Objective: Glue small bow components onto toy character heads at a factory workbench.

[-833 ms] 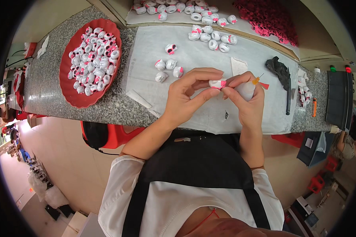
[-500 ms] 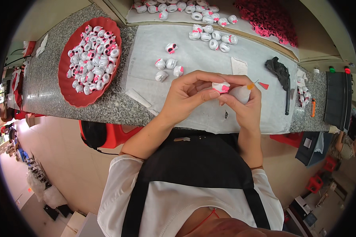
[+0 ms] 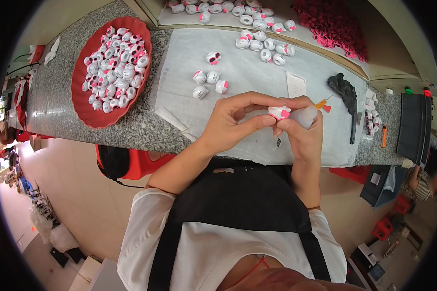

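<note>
My left hand (image 3: pixel 238 121) pinches a small white figurine with pink marks (image 3: pixel 279 112) between thumb and fingers, just above the near edge of the white cloth (image 3: pixel 257 72). My right hand (image 3: pixel 301 133) touches the same figurine and also grips a translucent squeeze bottle (image 3: pixel 306 115) with an orange nozzle tip (image 3: pixel 321 104) pointing right. Both hands meet over the cloth. Three or so similar white and pink pieces (image 3: pixel 209 82) lie on the cloth just beyond my left hand.
A red tray (image 3: pixel 85 104) heaped with several white and pink pieces sits on the granite counter (image 3: pixel 53 92) at the left. More pieces (image 3: pixel 262 41) lie at the back, pink parts (image 3: pixel 335 24) at back right. A black tool (image 3: pixel 344 89) and an orange lighter (image 3: pixel 383 136) lie right.
The hands have drawn closer together around the figurine, and the bottle's orange tip has turned away from it toward the right.
</note>
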Action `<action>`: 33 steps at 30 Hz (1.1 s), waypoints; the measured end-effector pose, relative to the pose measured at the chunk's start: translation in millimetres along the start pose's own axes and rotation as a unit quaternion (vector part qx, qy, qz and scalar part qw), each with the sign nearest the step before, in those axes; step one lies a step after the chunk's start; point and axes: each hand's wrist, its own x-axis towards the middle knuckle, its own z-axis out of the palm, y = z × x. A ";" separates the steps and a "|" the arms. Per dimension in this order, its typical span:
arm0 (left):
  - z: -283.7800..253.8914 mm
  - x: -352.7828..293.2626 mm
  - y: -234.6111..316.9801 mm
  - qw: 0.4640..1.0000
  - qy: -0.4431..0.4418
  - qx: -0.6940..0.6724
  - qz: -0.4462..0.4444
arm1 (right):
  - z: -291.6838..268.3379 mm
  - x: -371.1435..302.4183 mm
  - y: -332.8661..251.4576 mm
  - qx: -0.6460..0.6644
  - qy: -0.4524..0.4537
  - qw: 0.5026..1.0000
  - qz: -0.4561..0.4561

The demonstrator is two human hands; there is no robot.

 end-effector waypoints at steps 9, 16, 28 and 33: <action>-0.3 -2.0 -0.9 0.997 0.002 0.072 0.031 | 3.9 -1.8 -1.5 -0.011 0.007 1.000 -0.002; 0.7 1.0 -1.7 0.999 -0.014 -0.006 0.039 | 3.8 -1.1 -4.9 0.016 -0.004 1.000 0.019; -0.8 1.0 3.9 0.997 -0.011 -0.057 -0.057 | 0.1 -4.1 -1.8 0.046 0.005 0.999 0.027; -12.6 9.1 19.4 0.835 -0.038 0.543 0.081 | -13.2 -1.2 2.3 -0.106 0.075 0.991 0.022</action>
